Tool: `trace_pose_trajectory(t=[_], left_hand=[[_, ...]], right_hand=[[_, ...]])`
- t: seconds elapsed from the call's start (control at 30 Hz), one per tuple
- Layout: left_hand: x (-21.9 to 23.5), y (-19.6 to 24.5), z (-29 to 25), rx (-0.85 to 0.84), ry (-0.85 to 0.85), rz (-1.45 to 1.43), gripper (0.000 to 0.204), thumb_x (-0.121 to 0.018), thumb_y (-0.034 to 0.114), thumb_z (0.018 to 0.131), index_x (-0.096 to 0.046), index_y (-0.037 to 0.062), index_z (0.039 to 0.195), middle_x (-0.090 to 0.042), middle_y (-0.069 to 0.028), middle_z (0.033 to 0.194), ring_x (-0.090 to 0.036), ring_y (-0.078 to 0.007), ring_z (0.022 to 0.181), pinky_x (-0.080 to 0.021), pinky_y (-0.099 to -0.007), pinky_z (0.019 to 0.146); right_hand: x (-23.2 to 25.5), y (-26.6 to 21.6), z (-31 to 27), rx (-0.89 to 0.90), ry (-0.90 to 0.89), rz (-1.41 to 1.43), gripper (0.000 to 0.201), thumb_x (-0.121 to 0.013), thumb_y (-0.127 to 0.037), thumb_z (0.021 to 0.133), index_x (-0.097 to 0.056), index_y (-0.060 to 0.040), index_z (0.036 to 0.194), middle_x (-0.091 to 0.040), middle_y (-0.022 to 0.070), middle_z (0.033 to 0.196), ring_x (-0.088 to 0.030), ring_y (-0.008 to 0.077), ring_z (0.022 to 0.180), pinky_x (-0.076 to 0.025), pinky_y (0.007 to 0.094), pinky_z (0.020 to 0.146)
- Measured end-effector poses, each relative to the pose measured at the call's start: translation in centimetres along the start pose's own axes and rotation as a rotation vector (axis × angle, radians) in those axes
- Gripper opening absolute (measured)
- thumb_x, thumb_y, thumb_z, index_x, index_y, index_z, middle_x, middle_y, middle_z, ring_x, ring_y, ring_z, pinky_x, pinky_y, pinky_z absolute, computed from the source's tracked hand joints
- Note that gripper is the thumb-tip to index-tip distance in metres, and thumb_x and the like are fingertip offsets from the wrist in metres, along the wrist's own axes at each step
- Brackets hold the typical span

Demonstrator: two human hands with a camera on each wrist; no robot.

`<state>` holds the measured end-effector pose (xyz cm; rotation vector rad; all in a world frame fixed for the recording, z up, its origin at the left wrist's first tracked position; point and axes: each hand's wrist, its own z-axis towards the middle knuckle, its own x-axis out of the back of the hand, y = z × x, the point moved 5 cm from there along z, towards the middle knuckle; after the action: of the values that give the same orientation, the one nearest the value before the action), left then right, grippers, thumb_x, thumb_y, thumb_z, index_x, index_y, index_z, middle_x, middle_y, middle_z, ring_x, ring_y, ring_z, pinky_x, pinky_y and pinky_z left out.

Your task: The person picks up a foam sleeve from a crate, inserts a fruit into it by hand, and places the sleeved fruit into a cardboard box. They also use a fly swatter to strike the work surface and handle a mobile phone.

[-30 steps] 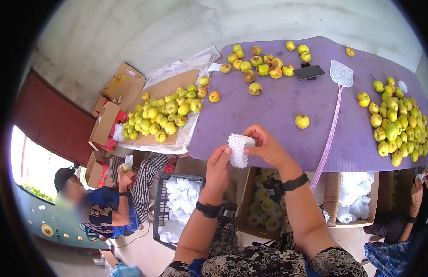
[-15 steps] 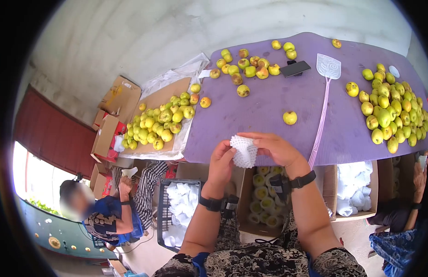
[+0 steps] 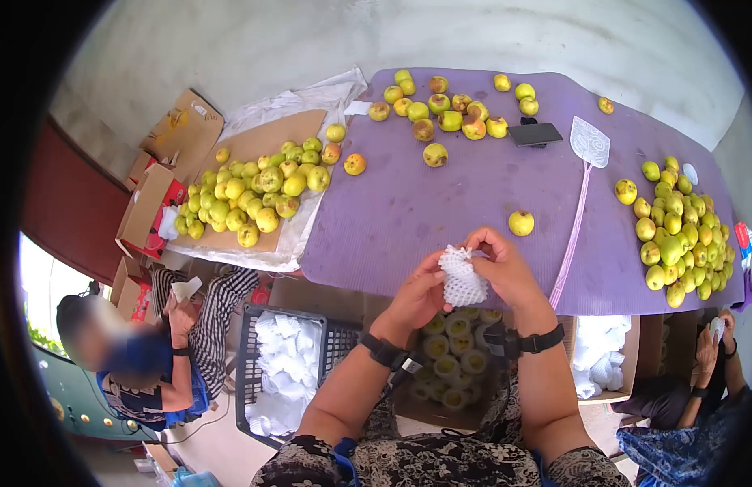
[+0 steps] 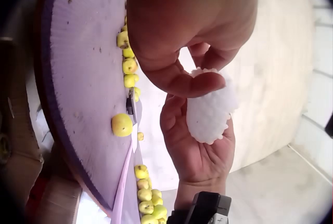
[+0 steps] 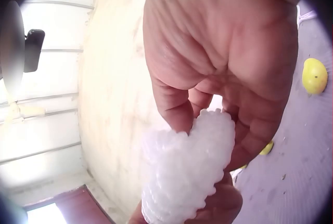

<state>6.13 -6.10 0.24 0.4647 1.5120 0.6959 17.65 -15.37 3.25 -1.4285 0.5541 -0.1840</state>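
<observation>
Both hands hold a white foam net sleeve point(image 3: 461, 278) just over the near edge of the purple mat point(image 3: 441, 203). My left hand point(image 3: 421, 294) cups it from the left with thumb and fingers curled round it. My right hand point(image 3: 499, 264) pinches its top and right side. The left wrist view has the sleeve point(image 4: 209, 110) between the two hands. In the right wrist view the sleeve point(image 5: 190, 174) bulges below my curled fingers. What is inside it cannot be seen. A single yellow apple point(image 3: 520, 223) lies on the mat just beyond my right hand.
Apple piles lie at the mat's right point(image 3: 684, 231), far side point(image 3: 445, 109) and on cardboard point(image 3: 254, 191) to the left. A phone point(image 3: 535, 134) and a pink fly swatter point(image 3: 583, 174) rest on the mat. Below are a box of wrapped fruit point(image 3: 445, 357), a crate of sleeves point(image 3: 283, 369) and seated people.
The sleeve, flat and open before, is now bunched into a rounded bundle between both hands, which have closed round it. The head view has shifted slightly.
</observation>
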Motion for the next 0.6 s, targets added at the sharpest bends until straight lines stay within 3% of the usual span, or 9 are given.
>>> trace_pose_trajectory(t=[0.07,0.13,0.2,0.27,0.47,0.6], left_hand=[[0.7,0.1,0.2,0.015,-0.035,-0.075,0.039,-0.048,0.015,0.098,-0.046,0.0082,0.137,-0.058,-0.0037,0.121,-0.062,-0.0156,0.1,-0.054,-0.0295,0.063],[1.0,0.1,0.2,0.034,-0.069,-0.151,0.037,-0.047,0.017,0.1,-0.047,0.0084,0.136,-0.058,-0.0036,0.121,-0.062,-0.0153,0.1,-0.054,-0.0299,0.064],[2.4,0.2,-0.2,0.009,0.18,-0.052,0.032,-0.047,0.017,0.101,-0.049,0.0075,0.131,-0.059,-0.0041,0.12,-0.062,-0.0139,0.1,-0.055,-0.0301,0.071],[2.8,1.0,0.0,-0.014,0.227,-0.015,0.028,-0.048,0.016,0.1,-0.051,0.0069,0.127,-0.06,-0.0038,0.117,-0.062,-0.0126,0.099,-0.054,-0.0293,0.073],[5.6,3.1,0.2,-0.102,0.269,0.109,0.016,-0.051,0.011,0.099,-0.058,0.0054,0.113,-0.063,-0.0014,0.103,-0.059,-0.0081,0.092,-0.05,-0.0258,0.077],[6.5,5.0,0.0,-0.15,0.408,0.099,0.012,-0.049,0.01,0.1,-0.057,0.0056,0.107,-0.062,-0.0012,0.097,-0.059,-0.0073,0.083,-0.049,-0.0244,0.072]], right_hand=[[0.0,0.1,0.7,0.086,0.104,0.001,0.017,-0.064,0.001,0.085,-0.051,-0.0064,0.092,-0.056,0.0007,0.098,-0.054,0.0081,0.092,-0.047,0.0255,0.079],[-0.6,0.4,1.1,0.06,0.118,-0.004,0.019,-0.066,0.001,0.084,-0.05,-0.0063,0.091,-0.056,0.0007,0.098,-0.054,0.0076,0.091,-0.046,0.0248,0.078],[-1.1,1.1,1.3,0.027,0.13,-0.013,0.022,-0.068,0.001,0.083,-0.048,-0.0062,0.091,-0.056,0.0007,0.099,-0.053,0.0071,0.089,-0.046,0.0242,0.077],[-1.1,1.6,1.6,-0.001,0.167,-0.218,0.023,-0.067,0.004,0.082,-0.054,-0.0055,0.098,-0.055,0.0001,0.098,-0.052,0.0069,0.087,-0.044,0.0232,0.074],[-2.5,1.7,2.5,0.144,0.137,-0.182,0.026,-0.065,0.007,0.084,-0.067,-0.0039,0.107,-0.055,0.0009,0.096,-0.051,0.008,0.084,-0.042,0.0219,0.073],[-3.2,0.7,3.4,0.309,0.167,-0.151,0.02,-0.064,0.008,0.084,-0.068,-0.0029,0.1,-0.055,0.0014,0.096,-0.051,0.0087,0.084,-0.041,0.022,0.072]])
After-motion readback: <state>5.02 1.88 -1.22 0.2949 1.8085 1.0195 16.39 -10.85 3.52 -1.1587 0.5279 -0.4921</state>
